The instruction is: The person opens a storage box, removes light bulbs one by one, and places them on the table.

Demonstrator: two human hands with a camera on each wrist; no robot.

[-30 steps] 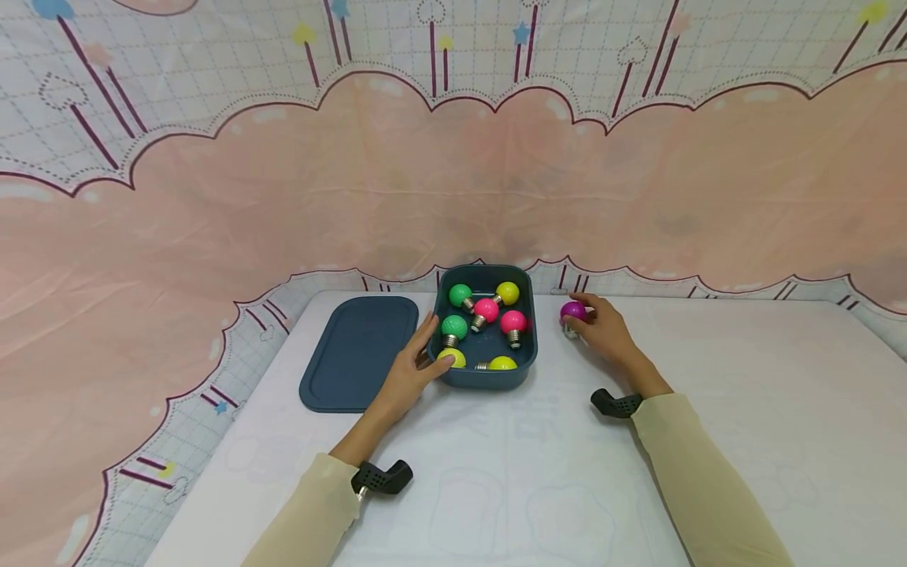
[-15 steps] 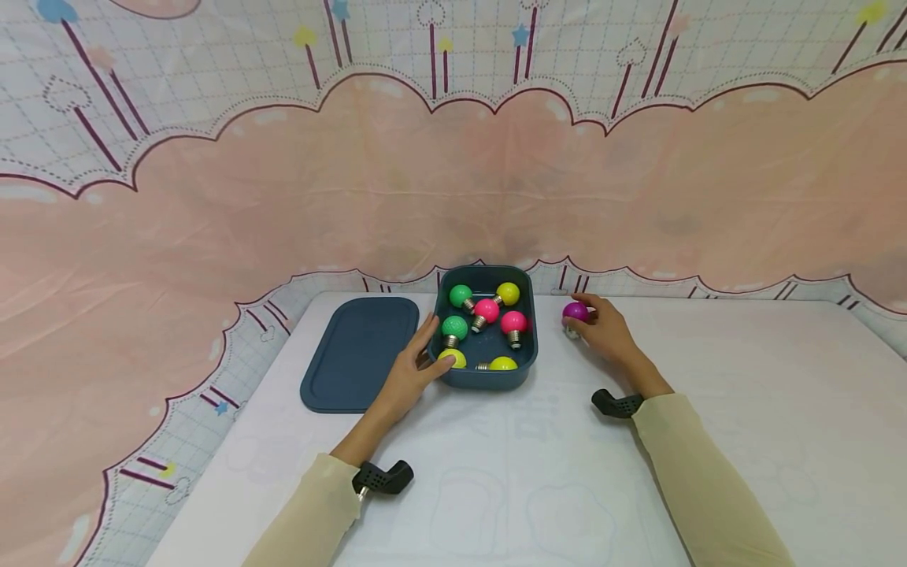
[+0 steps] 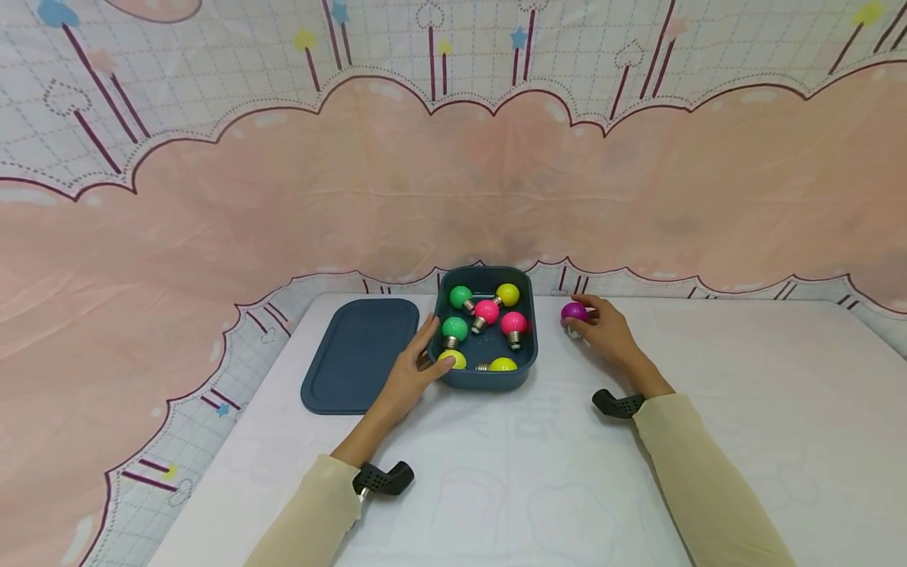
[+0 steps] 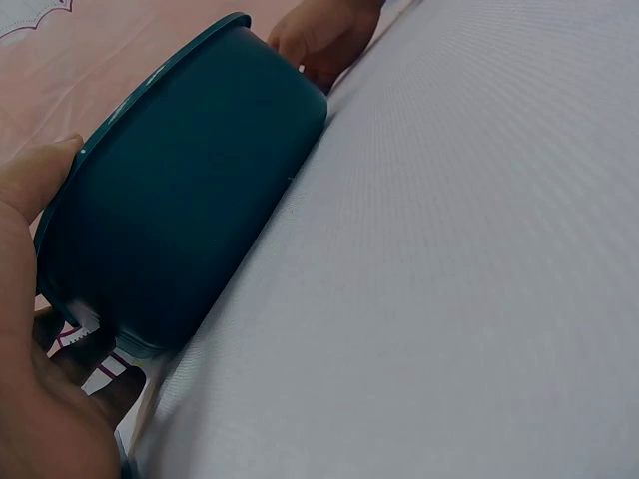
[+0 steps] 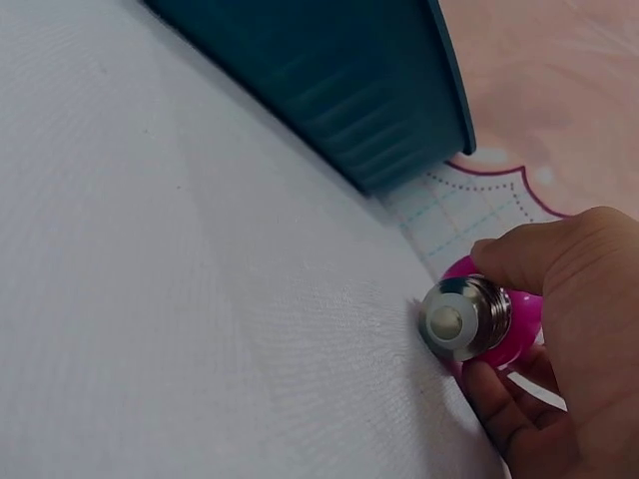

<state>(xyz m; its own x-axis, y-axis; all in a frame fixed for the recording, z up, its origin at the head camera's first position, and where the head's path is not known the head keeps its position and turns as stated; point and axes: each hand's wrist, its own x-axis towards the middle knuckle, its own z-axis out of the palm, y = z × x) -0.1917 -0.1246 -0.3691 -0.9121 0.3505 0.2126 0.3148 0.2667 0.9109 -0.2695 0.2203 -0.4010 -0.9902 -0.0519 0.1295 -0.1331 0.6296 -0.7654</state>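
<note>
A dark blue plastic box (image 3: 489,381) stands on the table, holding several small coloured light bulbs. Among them are a green bulb (image 3: 454,328), a pink bulb (image 3: 513,322) and a yellow bulb (image 3: 507,294). My left hand (image 3: 407,378) grips the box's near left corner, its thumb at the rim and its fingers along the left side. To the right of the box, my right hand (image 3: 608,329) pinches a purple light bulb (image 3: 573,312) between thumb and fingers. The right wrist view shows the bulb's metal screw base (image 5: 469,317) close to the table surface.
A dark blue lid (image 3: 360,358) lies flat to the left of the box, partly behind the left hand. The white-covered table (image 3: 510,488) meets a pink and white patterned backdrop (image 3: 453,181) just behind the box. Each wrist carries a black camera mount (image 3: 383,478).
The purple bulb and right hand shift very slightly near the same spot. The left hand, box and lid stay in place.
</note>
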